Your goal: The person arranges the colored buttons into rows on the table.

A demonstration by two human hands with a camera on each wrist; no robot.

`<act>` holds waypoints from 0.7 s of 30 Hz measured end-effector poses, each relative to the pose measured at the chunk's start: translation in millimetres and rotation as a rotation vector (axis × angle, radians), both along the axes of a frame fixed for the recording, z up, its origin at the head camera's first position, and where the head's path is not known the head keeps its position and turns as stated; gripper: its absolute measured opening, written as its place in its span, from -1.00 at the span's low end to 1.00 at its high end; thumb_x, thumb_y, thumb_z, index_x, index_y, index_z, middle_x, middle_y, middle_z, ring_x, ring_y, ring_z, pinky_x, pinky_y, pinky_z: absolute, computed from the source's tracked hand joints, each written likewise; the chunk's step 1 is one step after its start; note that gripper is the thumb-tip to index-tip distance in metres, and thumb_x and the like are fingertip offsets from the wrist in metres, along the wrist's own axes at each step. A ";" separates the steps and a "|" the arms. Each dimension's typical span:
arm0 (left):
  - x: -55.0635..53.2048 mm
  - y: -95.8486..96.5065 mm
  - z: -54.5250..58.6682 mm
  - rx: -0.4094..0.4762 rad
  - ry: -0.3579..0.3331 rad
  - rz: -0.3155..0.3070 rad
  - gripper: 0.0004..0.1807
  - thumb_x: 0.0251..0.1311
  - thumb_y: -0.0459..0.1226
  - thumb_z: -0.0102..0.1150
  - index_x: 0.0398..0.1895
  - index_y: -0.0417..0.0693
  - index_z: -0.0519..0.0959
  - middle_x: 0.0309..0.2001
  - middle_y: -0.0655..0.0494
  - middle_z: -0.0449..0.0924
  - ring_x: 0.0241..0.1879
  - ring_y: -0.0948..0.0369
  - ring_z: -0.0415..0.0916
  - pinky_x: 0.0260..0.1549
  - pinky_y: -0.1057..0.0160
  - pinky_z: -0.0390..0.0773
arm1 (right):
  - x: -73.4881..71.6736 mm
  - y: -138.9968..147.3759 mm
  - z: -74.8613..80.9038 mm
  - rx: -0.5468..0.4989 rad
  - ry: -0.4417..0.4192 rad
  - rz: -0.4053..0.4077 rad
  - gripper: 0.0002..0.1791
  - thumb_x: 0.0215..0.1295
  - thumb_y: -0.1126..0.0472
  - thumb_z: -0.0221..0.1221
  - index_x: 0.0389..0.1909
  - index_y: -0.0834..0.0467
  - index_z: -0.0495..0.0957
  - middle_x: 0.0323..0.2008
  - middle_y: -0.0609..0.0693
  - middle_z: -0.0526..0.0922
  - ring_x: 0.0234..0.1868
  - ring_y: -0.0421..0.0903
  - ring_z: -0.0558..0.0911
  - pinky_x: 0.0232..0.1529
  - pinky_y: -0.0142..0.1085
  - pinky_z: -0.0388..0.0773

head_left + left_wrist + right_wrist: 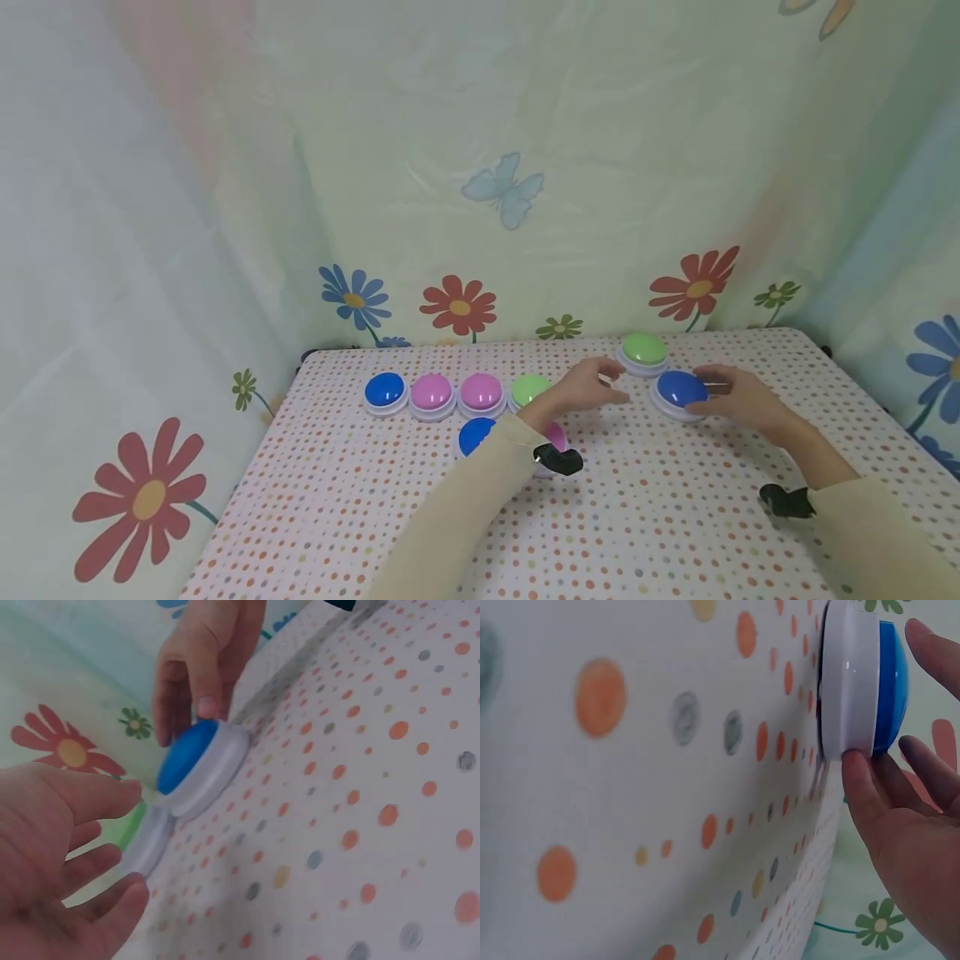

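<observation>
Toward the right of the table, a blue dome button (681,389) on a round white base lies in front of a green dome button (643,349). My right hand (738,400) is at the blue button's right side. In the right wrist view its thumb (856,766) meets the white base, while its loosely bent fingers spread beside the blue dome (892,690). My left hand (588,385) hovers left of these two buttons, holding nothing. Its fingers are parted and slightly bent, as the left wrist view shows, near the partly hidden green button (135,829).
Left of my left hand runs a row with a blue button (385,389), two pink buttons (431,391) and a green button (529,387). My left forearm partly covers another blue button (474,433) and a pink button (556,435). A flowered curtain (405,208) borders the dotted table (337,500).
</observation>
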State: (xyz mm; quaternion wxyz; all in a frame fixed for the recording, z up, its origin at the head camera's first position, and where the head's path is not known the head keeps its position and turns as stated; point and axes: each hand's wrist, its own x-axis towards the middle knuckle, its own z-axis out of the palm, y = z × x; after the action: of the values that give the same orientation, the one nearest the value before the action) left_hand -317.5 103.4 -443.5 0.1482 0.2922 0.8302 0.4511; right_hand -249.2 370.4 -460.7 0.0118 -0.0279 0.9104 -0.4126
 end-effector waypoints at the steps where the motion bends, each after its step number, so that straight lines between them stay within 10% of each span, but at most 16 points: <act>1: 0.6 3.5 -3.4 0.007 -0.008 0.007 -0.43 0.09 -0.26 0.40 0.21 -0.06 0.49 0.11 0.14 0.52 0.02 0.26 0.51 -0.18 0.41 0.53 | 0.8 0.5 -0.6 0.002 0.002 0.001 0.01 0.12 -0.03 0.39 0.35 0.49 0.10 0.26 0.53 0.21 0.22 0.49 0.27 0.09 0.29 0.36; 21: 2.1 41.5 -31.6 -0.057 0.092 -0.021 -0.27 -0.17 -0.18 0.59 0.19 0.10 0.54 0.00 0.31 0.58 -0.03 0.40 0.47 -0.04 0.39 0.45 | -2.3 -17.8 -9.0 0.077 -0.073 0.045 0.04 -0.05 -0.11 0.47 0.31 0.41 0.25 0.14 0.45 0.42 0.08 0.38 0.46 -0.12 0.09 0.57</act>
State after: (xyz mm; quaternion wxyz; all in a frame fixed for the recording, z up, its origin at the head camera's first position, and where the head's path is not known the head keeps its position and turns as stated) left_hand -315.5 144.9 -475.1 0.1229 0.3169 0.8455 0.4117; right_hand -251.5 352.6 -469.8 0.0556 -0.0328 0.9238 -0.3775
